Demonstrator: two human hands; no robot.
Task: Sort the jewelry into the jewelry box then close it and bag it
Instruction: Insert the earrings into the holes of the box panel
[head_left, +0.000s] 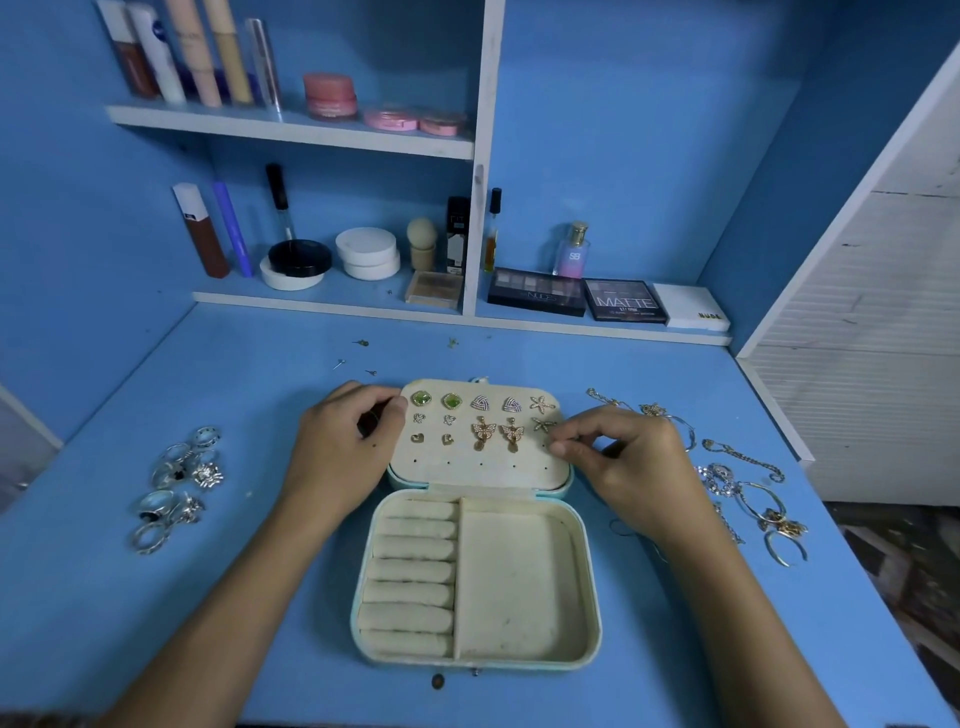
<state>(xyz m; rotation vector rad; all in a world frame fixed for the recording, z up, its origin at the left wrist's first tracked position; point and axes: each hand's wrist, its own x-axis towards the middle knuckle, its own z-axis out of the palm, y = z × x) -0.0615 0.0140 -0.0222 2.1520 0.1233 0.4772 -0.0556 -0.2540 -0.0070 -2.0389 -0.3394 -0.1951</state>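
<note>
Blue desk (156, 597) with the jewelry box (582, 571) lying open — earrings (483, 431) pinned in its lid, bottom tray bare. Left hand (337, 457) curls on the lid's edge, right hand (623, 462) pinches by a starfish earring (543, 426) — can't tell what it holds. Rings (176, 483) left, chains (748, 488) right.

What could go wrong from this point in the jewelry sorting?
The right hand pinches at the lower starfish earring on the open lid; it may slip out. Small loose pieces behind the box could be missed. The tangled chains may snag when lifted.
</note>
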